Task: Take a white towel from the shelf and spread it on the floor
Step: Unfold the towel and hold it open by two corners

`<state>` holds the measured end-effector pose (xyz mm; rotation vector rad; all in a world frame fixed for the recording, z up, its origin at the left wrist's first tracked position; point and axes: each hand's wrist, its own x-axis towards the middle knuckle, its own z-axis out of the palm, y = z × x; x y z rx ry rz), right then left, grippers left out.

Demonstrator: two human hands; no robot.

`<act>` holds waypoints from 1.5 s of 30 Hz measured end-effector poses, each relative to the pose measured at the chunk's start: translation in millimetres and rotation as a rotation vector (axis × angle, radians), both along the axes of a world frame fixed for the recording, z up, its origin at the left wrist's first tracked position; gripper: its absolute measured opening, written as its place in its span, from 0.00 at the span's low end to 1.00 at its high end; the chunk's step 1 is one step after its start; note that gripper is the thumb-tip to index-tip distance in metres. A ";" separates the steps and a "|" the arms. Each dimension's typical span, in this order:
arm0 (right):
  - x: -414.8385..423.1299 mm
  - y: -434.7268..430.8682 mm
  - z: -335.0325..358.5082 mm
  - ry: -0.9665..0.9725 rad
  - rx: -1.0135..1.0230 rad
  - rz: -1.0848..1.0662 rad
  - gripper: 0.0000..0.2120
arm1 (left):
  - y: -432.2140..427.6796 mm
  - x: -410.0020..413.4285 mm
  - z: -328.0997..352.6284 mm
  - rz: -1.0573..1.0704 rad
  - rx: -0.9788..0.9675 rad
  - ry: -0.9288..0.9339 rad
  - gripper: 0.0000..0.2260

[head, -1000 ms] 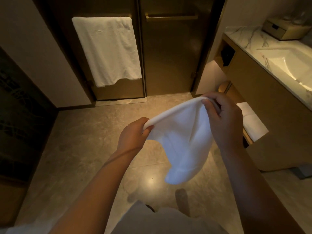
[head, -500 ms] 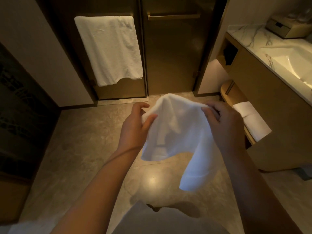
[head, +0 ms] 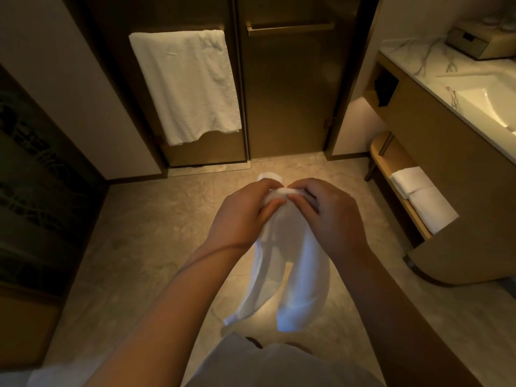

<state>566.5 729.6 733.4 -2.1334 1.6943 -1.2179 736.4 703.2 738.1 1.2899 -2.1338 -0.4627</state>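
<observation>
Above a dim bathroom's beige stone floor (head: 145, 247), a small white cloth towel (head: 300, 277) is hanging in two drooping folds. The left hand (head: 241, 216) and right hand (head: 326, 216) are pinching its top edge, knuckles nearly touching.

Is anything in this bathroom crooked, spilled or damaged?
Only the hanging towel on the left door looks askew: its bottom edge is uneven, lower at the left. No spill or damage is visible.

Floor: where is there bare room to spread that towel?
The floor lies bare from the glass doors to the left wall panel. It is tighter at right, beside the vanity shelf with folded towels.
</observation>
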 end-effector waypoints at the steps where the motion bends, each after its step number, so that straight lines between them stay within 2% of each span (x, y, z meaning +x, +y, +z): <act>1: 1.2 -0.7 -1.5 -0.017 0.015 -0.010 0.08 | 0.4 0.2 -0.8 0.029 0.007 0.008 0.09; 6: -0.3 2.0 -10.2 -0.112 0.098 -0.049 0.07 | 2.0 0.1 -0.2 0.134 -0.012 0.039 0.07; 10: -12.7 5.4 -26.0 0.003 0.266 0.000 0.09 | -0.1 2.1 6.6 0.167 -0.030 0.071 0.06; 12: -18.1 7.9 -37.9 0.085 0.328 -0.018 0.06 | -1.3 4.5 9.8 0.182 -0.033 0.107 0.05; 16: -26.2 13.6 -60.3 0.093 0.378 -0.098 0.06 | -5.4 9.0 17.6 0.191 -0.078 0.131 0.06; 22: -33.6 15.7 -74.6 0.011 0.360 -0.235 0.04 | -15.1 23.2 22.3 0.270 -0.125 0.129 0.07; 27: -35.2 8.6 -55.5 -0.014 0.228 -0.246 0.05 | -19.6 36.8 15.2 0.345 -0.090 0.073 0.07; 30: -31.0 2.8 -36.4 0.018 0.192 -0.147 0.07 | -15.9 37.0 8.9 0.280 -0.020 0.039 0.10; 34: -15.1 -4.3 -19.9 0.050 0.184 -0.093 0.09 | -6.8 27.2 -4.6 0.085 0.086 -0.056 0.14; 40: -1.1 -5.0 -12.2 0.101 0.159 -0.032 0.08 | 0.8 8.5 -16.7 0.010 0.141 -0.077 0.20; 42: -0.1 -3.1 -9.9 0.102 0.143 -0.020 0.07 | 0.4 7.5 -16.0 -0.002 0.156 -0.063 0.20; 45: -1.1 -2.0 -6.6 0.106 0.136 -0.008 0.06 | 0.3 6.6 -13.5 -0.023 0.178 -0.004 0.14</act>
